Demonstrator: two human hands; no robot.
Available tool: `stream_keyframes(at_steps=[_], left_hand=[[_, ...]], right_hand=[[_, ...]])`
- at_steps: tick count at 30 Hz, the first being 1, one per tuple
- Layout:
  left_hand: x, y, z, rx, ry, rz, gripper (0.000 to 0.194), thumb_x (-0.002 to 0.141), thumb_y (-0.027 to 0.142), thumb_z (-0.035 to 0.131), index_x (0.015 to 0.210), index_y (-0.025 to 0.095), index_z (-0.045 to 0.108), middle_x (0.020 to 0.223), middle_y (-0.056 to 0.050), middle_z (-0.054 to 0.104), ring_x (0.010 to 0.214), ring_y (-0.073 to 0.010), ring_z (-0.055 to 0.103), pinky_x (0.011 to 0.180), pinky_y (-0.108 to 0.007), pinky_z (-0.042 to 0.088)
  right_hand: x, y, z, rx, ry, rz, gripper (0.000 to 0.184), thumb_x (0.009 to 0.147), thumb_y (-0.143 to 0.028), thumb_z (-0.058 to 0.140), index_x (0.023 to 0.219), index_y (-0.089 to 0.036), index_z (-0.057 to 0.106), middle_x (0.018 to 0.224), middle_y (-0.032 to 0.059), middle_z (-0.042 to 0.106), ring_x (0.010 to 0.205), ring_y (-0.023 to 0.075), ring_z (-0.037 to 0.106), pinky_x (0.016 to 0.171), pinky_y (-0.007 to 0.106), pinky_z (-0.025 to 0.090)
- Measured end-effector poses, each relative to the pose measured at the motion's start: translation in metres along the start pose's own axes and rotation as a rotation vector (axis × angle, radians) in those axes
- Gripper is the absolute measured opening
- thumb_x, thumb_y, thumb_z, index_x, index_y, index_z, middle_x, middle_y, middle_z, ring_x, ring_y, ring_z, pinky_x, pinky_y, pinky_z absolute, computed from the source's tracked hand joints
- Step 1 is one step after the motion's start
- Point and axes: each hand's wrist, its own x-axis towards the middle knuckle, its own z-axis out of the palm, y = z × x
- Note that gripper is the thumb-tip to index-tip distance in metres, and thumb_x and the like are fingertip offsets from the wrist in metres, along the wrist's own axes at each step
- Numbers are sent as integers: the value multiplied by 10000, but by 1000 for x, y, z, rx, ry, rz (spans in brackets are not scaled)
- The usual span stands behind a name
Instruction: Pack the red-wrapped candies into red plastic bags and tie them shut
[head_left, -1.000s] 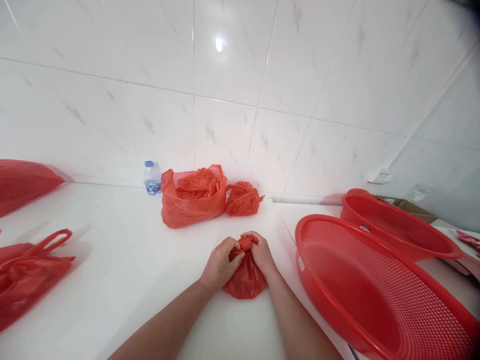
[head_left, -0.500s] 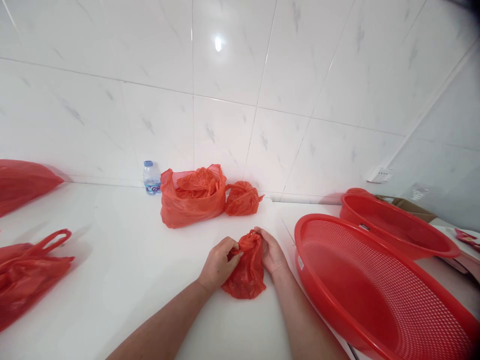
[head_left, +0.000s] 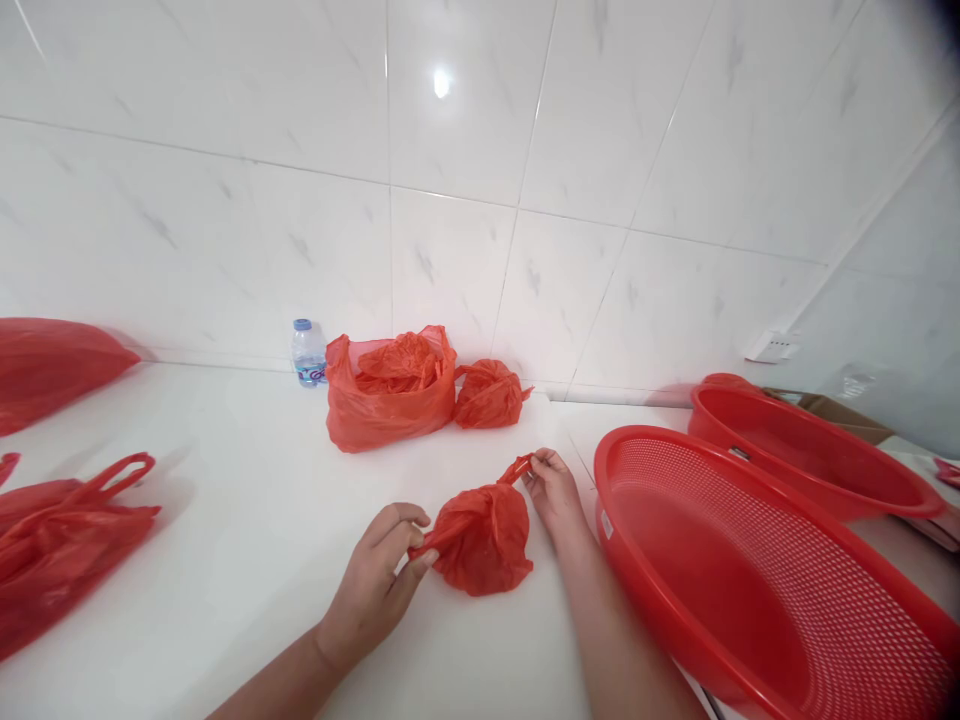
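Note:
A small red plastic bag point(head_left: 484, 540) rests on the white table in front of me, its body rounded and its two handles drawn out to opposite sides. My left hand point(head_left: 382, 565) pinches the handle on the left between thumb and fingers. The other handle, stretched up and to the right, is held in the fingertips of my right hand point(head_left: 553, 490). What the bag contains is hidden. Behind it sit a larger open red bag point(head_left: 390, 405) stuffed with crumpled red plastic and a small knotted red bag point(head_left: 489, 395).
A red perforated basket point(head_left: 697, 570) stands close to my right forearm, with a red basin point(head_left: 810, 450) behind it. More red bags point(head_left: 67, 540) lie at the left. A water bottle point(head_left: 306, 355) stands against the tiled wall point(head_left: 450, 260).
My hands have moved apart, the left one leftward and the right one slightly right. The bag's gathered top is now pulled out into two handles.

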Motion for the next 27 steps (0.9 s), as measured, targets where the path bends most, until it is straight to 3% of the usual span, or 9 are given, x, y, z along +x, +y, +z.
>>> stream_keyframes(at_steps=[7,10,13,17,21,22,24,27], left_hand=[[-25,22,-18,-73,-9,-13,185,867,148,461,719,223,380,843,-41,524,779,-174,532,611,-288,459],[-21,24,-16,-80,6,3,49,852,209,489,830,241,459,992,-77,550,939,-225,541,720,-356,492],[-3,25,-9,-63,8,-45,354,842,307,531,1180,260,437,1277,-123,460,1190,-282,438,928,-463,438],[26,39,7,14,-71,-258,516,811,307,587,1295,285,408,1432,-105,321,1307,-285,334,1027,-485,367],[33,47,23,48,-377,-199,1023,561,383,808,1424,316,262,1522,-124,137,1320,-376,296,993,-498,401],[30,45,25,81,-456,-158,1013,552,378,811,1415,335,282,1519,-120,155,1273,-387,362,955,-500,429],[20,39,23,167,-552,-113,809,613,351,773,1338,349,415,1434,-109,342,1118,-350,510,871,-471,477],[2,26,6,259,-536,-185,495,652,366,742,1118,291,595,1083,-79,588,870,-259,596,754,-381,505]], right_hand=[[-2,3,3,-15,11,-29,232,589,-165,758,683,-200,548,670,-50,591,664,89,577,671,216,474],[-5,3,3,-4,20,-35,224,644,-228,751,780,-218,575,742,-40,610,719,101,592,710,237,493],[-6,4,2,-19,46,-40,229,703,-332,722,855,-228,585,824,-12,626,794,126,604,747,264,513],[-5,10,1,-127,61,-81,277,689,-385,727,857,-209,594,862,4,625,830,137,603,752,258,521],[-3,14,-4,-287,61,-89,349,642,-380,750,906,-203,604,929,11,637,894,154,605,771,256,525],[-2,15,-6,-327,59,-87,354,646,-388,745,914,-202,608,948,15,638,912,157,605,779,255,525],[-1,16,-9,-376,52,-81,358,651,-390,737,926,-195,615,994,27,635,959,167,603,800,255,524],[0,15,-11,-420,29,-73,361,653,-407,726,913,-177,626,1002,50,632,968,187,610,801,276,531]])
